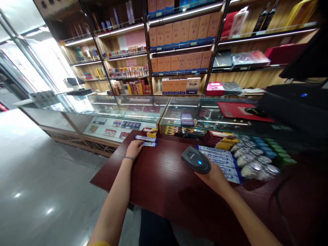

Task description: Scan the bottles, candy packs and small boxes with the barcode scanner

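Observation:
My right hand (214, 176) is wrapped around the grip of a black barcode scanner (196, 160), whose blue light is on. The scanner is raised over the dark red wooden tabletop (164, 171). At the left, my left hand (134, 149) rests low on the tabletop, its fingers closed on the left end of a blue-and-white wrapped bar (150, 144). Another such bar lies just behind that one, in front of a small stack of red-and-yellow packets (150, 132). Beside my right hand is a row of similar blue-and-white bars (217, 155), partly hidden by the scanner and hand.
Red-and-yellow packets (221, 140) are stacked behind the row. Several silver-lidded jars (252, 169), blue cans (263, 148) and green cans (280, 152) stand at the right. Behind runs a glass display counter (128, 106), with a red mat (243, 111) and computer mouse (255, 111) on top.

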